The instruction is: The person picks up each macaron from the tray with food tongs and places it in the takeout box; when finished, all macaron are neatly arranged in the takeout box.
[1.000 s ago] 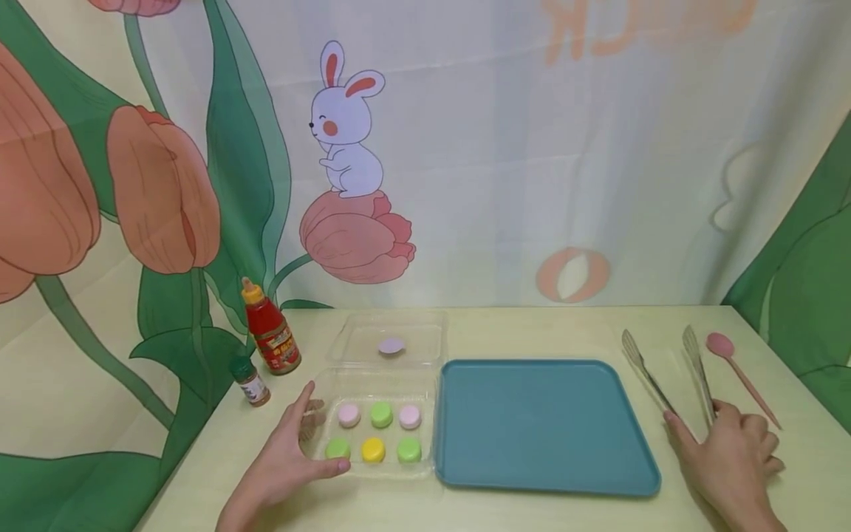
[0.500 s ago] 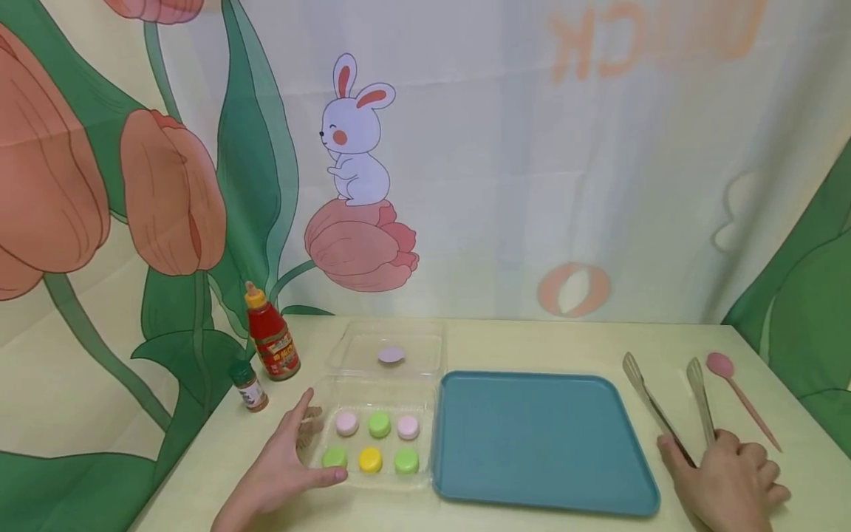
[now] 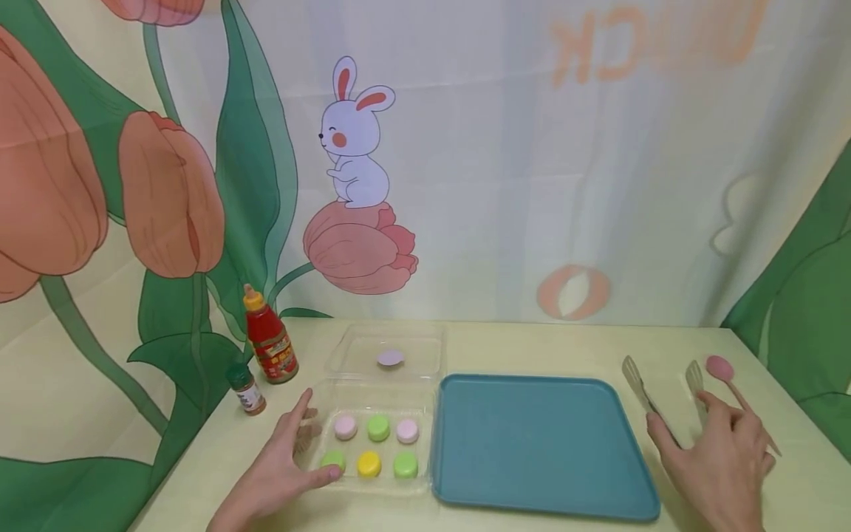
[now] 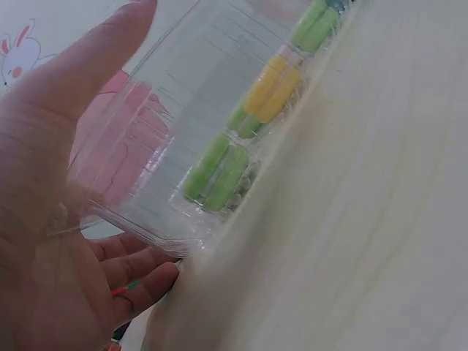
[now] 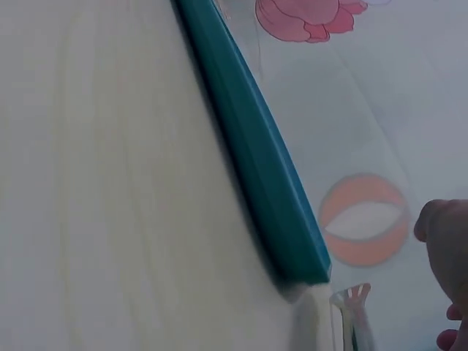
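In the head view a clear plastic box (image 3: 422,484) lies open, with pink, green and one yellow macaron (image 3: 368,464) inside. My left hand (image 3: 275,462) spans its left end, thumb at the near side and fingers around the far left corner. In the left wrist view the box wall (image 4: 164,95) stands between thumb and fingers. On the right, metal tongs (image 3: 637,380) lie spread on the table. Over their arms reaches my right hand (image 3: 721,462), thumb by the left arm and index finger by the right; whether they touch is unclear. The handle end is hidden beneath the hand.
A blue-green tray (image 3: 538,447) lies between the box and the tongs. Beyond the tongs rests a pink spoon (image 3: 720,367). At the left stand a red sauce bottle (image 3: 271,343) and a small green-capped jar (image 3: 247,391). A printed curtain (image 3: 492,162) hangs behind the table.
My right hand has slid forward along the tongs towards their heads, with its fingers raised more. The left hand keeps its place at the box. The head view has tilted slightly upward.
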A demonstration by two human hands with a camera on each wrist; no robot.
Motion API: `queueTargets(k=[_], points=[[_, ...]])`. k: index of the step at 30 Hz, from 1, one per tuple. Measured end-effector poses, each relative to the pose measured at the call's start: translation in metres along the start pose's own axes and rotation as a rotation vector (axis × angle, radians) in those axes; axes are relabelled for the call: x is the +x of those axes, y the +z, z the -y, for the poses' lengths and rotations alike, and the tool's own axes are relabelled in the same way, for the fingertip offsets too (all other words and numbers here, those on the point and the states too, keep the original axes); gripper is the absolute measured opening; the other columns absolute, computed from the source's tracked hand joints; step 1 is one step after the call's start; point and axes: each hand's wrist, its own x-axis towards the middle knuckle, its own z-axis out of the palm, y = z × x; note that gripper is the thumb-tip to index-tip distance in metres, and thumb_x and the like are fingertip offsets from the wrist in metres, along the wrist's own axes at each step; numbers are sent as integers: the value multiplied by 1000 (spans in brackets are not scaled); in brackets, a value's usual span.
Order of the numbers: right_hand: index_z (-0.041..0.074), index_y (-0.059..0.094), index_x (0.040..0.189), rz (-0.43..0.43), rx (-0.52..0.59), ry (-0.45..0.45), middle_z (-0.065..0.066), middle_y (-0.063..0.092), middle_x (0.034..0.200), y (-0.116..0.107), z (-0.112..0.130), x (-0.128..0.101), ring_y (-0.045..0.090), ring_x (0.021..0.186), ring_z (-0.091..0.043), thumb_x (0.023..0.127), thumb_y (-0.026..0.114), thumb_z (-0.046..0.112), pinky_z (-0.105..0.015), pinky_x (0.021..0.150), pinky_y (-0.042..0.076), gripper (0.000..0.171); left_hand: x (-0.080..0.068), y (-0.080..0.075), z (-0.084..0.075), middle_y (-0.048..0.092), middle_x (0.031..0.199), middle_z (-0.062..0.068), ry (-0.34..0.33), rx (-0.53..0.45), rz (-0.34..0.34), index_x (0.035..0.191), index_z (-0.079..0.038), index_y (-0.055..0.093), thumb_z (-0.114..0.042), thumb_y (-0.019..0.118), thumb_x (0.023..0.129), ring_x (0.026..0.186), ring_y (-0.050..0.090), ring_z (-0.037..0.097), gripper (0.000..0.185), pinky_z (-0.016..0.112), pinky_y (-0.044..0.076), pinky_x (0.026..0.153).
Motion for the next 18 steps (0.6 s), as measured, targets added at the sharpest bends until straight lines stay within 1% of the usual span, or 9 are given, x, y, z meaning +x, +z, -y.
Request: queueTargets(k=[2,4,6,8,11,14,15,18], points=[[-2,46,147,0,37,-12,-38,35,135,2,8,0,31,126,-57,90,73,54,-75,98,23,85,-1,-3,0,31,163,11,14,-8,-11,167,-36,0,-57,87,78,146,42,39,126,67,34,115],[-1,46,149,2,71,-24,-36,36,136,5,17,-2,34,124,-55,91,73,53,-72,97,29,83,-3,-7,-1,29,164,11,39,-4,-41,167,-37,2,-56,84,81,146,41,41,120,65,38,114],[0,44,151,9,104,-42,-34,38,137,8,26,-2,38,122,-52,91,73,52,-67,95,33,84,-4,-13,-3,28,164,13,81,1,-82,167,-36,5,-54,83,83,147,39,43,116,63,42,112],[2,43,152,13,136,-80,-31,40,139,11,36,-2,41,121,-48,92,73,50,-62,92,37,83,-3,-19,-5,29,163,14,126,2,-125,167,-35,8,-53,83,85,146,39,42,113,62,45,110],[4,42,154,20,195,-169,-28,41,141,18,54,0,43,122,-45,93,75,46,-61,92,39,80,4,-26,-7,35,160,14,208,-23,-177,167,-33,13,-48,82,88,144,42,40,106,60,47,108],[6,43,154,29,255,-259,-25,42,141,29,76,0,45,124,-42,93,76,42,-61,92,41,78,16,-31,-6,41,157,13,260,-57,-205,166,-32,17,-45,81,90,142,46,38,100,60,48,108],[7,43,153,34,274,-287,-24,44,139,34,83,-1,46,124,-41,93,76,42,-60,92,42,77,20,-33,-6,42,156,13,266,-62,-208,166,-31,19,-45,80,90,141,47,38,99,60,48,108],[10,44,153,61,332,-349,-19,47,138,48,104,-2,50,125,-37,94,76,41,-58,91,45,75,34,-35,-6,42,157,14,237,-47,-205,166,-28,22,-51,78,90,140,48,38,97,59,48,107]])
